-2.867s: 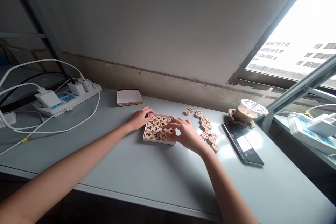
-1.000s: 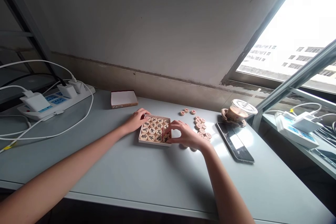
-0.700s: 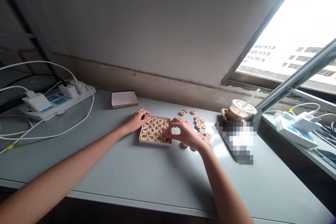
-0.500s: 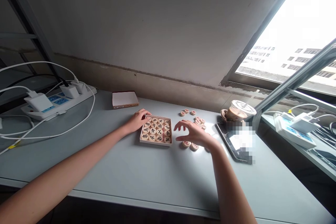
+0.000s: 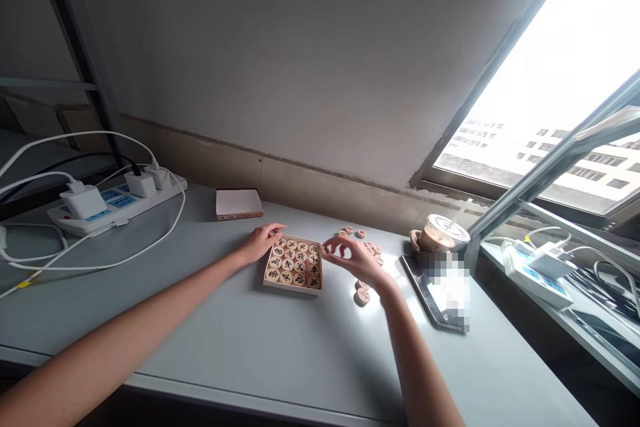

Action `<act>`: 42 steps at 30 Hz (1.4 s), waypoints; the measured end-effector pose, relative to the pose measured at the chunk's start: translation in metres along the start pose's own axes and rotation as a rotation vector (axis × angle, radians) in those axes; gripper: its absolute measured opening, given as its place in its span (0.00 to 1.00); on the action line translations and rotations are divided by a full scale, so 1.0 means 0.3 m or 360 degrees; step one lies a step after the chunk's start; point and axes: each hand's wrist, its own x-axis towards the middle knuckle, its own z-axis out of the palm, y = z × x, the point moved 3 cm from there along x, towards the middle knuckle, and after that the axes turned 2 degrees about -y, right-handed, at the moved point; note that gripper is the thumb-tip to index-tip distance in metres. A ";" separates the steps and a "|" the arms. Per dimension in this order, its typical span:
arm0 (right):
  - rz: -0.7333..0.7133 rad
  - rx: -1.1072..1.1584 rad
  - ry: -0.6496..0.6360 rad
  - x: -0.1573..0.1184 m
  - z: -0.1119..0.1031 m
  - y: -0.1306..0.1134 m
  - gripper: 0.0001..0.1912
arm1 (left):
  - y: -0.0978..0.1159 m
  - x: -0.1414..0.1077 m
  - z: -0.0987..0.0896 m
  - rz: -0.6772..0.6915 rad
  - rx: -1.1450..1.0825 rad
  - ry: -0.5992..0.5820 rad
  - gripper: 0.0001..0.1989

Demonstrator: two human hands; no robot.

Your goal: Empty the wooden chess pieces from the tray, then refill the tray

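A shallow open box (image 5: pixel 293 287) lies on the desk, filled with round wooden Chinese chess pieces (image 5: pixel 287 265) bearing black characters. My left hand (image 5: pixel 261 242) grips its far left corner, with thumb and fingers around the edge. At the box's right side, over the rim, is my right hand (image 5: pixel 356 257). Its thumb and fingertips are pinched together on a Chinese chess piece, mostly hidden by the fingers. Loose pieces with red characters (image 5: pixel 363 297) lie under and beyond this hand, some partly covered by it.
The box lid (image 5: pixel 240 204) lies upturned near the wall. To the right are a tablet-like device (image 5: pixel 425 290) and a lidded drink cup (image 5: pixel 440 235). A power strip (image 5: pixel 120 200) with white cables spreads over the left side. Another strip (image 5: pixel 545 280) sits beyond the metal frame.
My right hand has moved left to the box's edge, and its fingers have closed from an open curl. One red piece has left its spot on the desk. The view has shifted slightly.
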 end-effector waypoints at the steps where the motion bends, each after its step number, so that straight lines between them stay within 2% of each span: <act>1: -0.0051 -0.0050 0.0046 0.026 0.020 -0.027 0.17 | -0.002 0.003 0.000 0.0006 -0.0019 -0.0002 0.22; 6: -0.0218 -0.0464 0.0167 0.162 0.151 -0.144 0.14 | -0.010 0.015 -0.001 0.0044 -0.0144 0.0004 0.22; 9: -0.0177 -0.0608 0.0196 0.199 0.181 -0.143 0.16 | -0.010 0.015 0.001 0.0069 -0.0188 -0.0029 0.22; 12: -0.0029 -0.0663 0.0411 0.186 0.144 -0.060 0.19 | -0.011 0.011 0.004 0.0046 -0.0159 -0.0074 0.21; 15: 0.0270 -0.0839 0.0624 0.143 0.092 0.072 0.18 | -0.004 0.005 0.005 0.0078 -0.0131 -0.0106 0.18; 17: 0.0435 -0.0943 0.0598 0.116 0.079 0.147 0.18 | 0.005 0.001 0.004 0.0120 -0.0100 -0.0120 0.17; 20: 0.0482 -0.1004 0.0556 0.096 0.081 0.196 0.17 | 0.017 -0.004 0.002 0.0156 -0.0030 -0.0116 0.16; 26: 0.0432 -0.0918 0.0545 0.100 0.076 0.156 0.11 | 0.012 0.003 0.002 0.0137 -0.0034 -0.0100 0.18; 30: 0.0476 -0.0753 0.0405 0.106 0.073 0.139 0.09 | 0.006 0.010 0.002 0.0121 -0.0077 -0.0131 0.18; 32: 0.0401 -0.0673 0.0408 0.110 0.072 0.118 0.09 | 0.009 0.010 0.001 0.0120 -0.0071 -0.0132 0.18; 37: 0.0162 -0.0579 0.0583 0.122 0.069 0.035 0.10 | 0.026 0.005 -0.005 0.0111 -0.0029 -0.0128 0.18; 42: 0.0026 -0.0449 0.0437 0.138 0.123 -0.022 0.12 | 0.030 0.005 -0.004 0.0150 0.0025 -0.0142 0.17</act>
